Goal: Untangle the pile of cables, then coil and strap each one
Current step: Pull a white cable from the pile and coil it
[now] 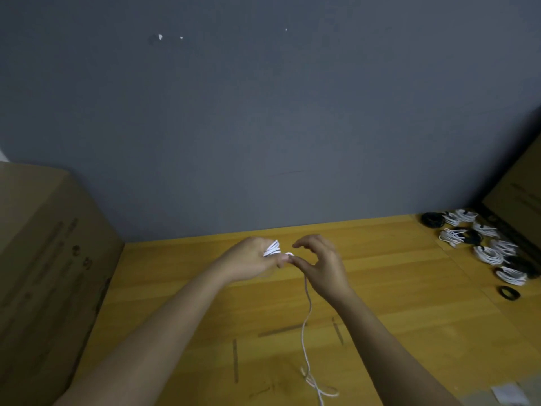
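White loops of thin cable (272,249) are bunched in the left hand (251,259), whose fingers curl round them near the middle of the frame, so that only the ends of the loops fan out past the knuckles. Just to the right, the right hand (322,263) pinches the same white cable between thumb and forefinger, the other fingers arched above and holding nothing — the two hands almost touch at the fingertips. From that pinch the free length of cable (306,320) hangs down and trails toward the bottom of the frame, where it lies in a loose crossing loop on the yellow-brown wooden table (181,303).

Both bare forearms reach in from the bottom edge. At the right edge of the frame, well apart from the hands, a row of finished bundles (486,244) lies on the table — white coils mixed with black ones, each gathered tight; whether straps hold them I cannot tell. A brown cardboard box (49,259) stands at the left, another cardboard box (518,183) at the upper right, and a grey wall (263,112) fills the upper half of the frame behind the table.
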